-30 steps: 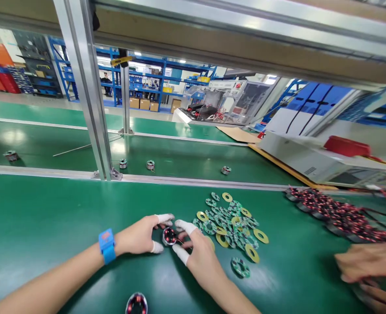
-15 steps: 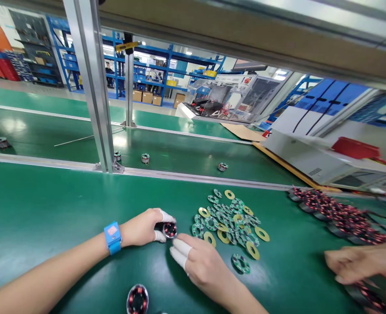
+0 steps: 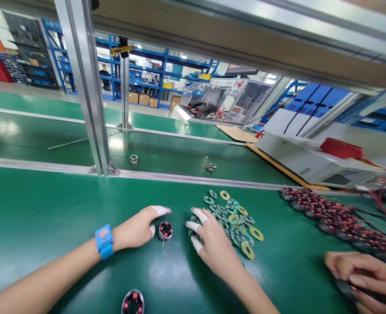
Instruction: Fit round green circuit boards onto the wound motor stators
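A small round coil part (image 3: 165,230) with red windings stands on the green mat (image 3: 49,218), a thin wire trailing toward me. My left hand (image 3: 137,229), with white finger cots and a blue wristband (image 3: 104,241), lies just left of it, thumb beside it, fingers loosely apart. My right hand (image 3: 212,244) is spread open over the left edge of a pile of green and yellow ring-shaped boards (image 3: 235,220), fingertips in white cots touching them.
Another coil part (image 3: 133,303) lies at the near edge. A row of red-wound coils (image 3: 336,220) runs along the right. Another person's hands (image 3: 363,272) work at the lower right. Two small parts (image 3: 134,159) ride the conveyor behind the aluminium rail (image 3: 193,179) and post (image 3: 84,87).
My left hand set the small coil part down and loosened off it. My right hand moved right, from the coil to the pile of ring boards, and spread open.
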Demonstrator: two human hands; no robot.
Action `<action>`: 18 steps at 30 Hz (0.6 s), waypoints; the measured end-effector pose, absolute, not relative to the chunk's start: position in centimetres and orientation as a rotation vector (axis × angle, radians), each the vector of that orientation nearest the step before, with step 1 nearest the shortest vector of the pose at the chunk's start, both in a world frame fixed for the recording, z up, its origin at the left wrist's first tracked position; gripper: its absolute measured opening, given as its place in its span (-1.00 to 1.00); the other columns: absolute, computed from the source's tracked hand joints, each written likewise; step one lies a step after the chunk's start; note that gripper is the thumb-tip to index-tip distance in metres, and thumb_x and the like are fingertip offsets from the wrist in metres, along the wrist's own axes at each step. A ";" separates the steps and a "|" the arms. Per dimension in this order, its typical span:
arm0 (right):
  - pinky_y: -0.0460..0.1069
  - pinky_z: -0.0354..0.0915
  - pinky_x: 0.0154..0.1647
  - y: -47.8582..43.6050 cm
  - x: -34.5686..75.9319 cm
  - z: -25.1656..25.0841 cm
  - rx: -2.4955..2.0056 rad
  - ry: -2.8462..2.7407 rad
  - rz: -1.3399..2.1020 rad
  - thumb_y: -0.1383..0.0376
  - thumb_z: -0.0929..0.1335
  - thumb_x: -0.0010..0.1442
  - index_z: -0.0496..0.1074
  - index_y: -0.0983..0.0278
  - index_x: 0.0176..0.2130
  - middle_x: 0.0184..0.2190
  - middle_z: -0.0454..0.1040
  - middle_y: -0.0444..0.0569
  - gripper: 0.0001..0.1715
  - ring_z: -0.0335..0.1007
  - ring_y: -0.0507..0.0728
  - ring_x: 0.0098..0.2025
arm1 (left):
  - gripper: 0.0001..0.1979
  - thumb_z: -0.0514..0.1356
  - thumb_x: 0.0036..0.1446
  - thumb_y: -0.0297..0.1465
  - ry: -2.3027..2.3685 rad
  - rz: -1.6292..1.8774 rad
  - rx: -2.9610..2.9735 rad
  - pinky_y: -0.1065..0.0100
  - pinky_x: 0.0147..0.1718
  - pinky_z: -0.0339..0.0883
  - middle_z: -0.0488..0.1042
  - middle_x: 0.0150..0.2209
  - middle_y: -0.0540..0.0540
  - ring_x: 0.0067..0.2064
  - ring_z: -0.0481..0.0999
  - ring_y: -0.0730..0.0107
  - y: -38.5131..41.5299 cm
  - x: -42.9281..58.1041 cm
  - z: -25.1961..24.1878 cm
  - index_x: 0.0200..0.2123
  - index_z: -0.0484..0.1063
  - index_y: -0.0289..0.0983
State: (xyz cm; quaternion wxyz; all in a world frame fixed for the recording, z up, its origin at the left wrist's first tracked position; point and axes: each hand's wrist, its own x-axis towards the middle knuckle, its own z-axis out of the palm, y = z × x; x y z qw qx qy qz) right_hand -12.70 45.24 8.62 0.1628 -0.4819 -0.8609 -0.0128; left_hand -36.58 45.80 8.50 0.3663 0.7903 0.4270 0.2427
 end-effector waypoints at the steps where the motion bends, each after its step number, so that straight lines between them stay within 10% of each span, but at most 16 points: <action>1: 0.24 0.27 0.01 45.3 -12.8 8.8 -1.362 -2.412 0.024 0.48 0.31 -0.01 0.53 0.25 -0.31 -0.03 0.40 0.14 -0.72 0.24 0.33 0.05 | -0.43 -0.01 -0.07 -0.68 1.160 0.699 2.018 0.24 0.15 0.07 0.31 0.10 -0.13 0.12 0.25 0.30 45.7 -36.5 8.8 0.06 0.27 -0.28; 7: -0.05 0.33 -0.52 44.8 -15.1 9.9 -1.241 -1.863 0.619 0.22 0.37 0.04 0.53 0.24 -0.29 -0.53 0.43 -0.07 -0.78 0.30 0.06 -0.53 | -0.85 0.06 0.16 -0.38 1.134 0.923 2.002 0.34 -0.17 0.24 0.45 -0.30 -0.05 -0.20 0.36 0.35 44.5 -35.0 11.0 -0.34 0.41 -0.26; 18: -0.06 0.35 -0.49 44.6 -16.9 10.3 -1.306 -1.814 0.786 0.26 0.42 -0.11 0.50 0.22 -0.19 -0.33 0.42 0.00 -0.60 0.34 0.12 -0.35 | -0.78 0.08 0.15 -0.29 1.232 0.877 1.945 0.36 -0.31 0.18 0.39 -0.41 -0.02 -0.31 0.32 0.37 44.1 -34.5 10.6 -0.46 0.38 -0.28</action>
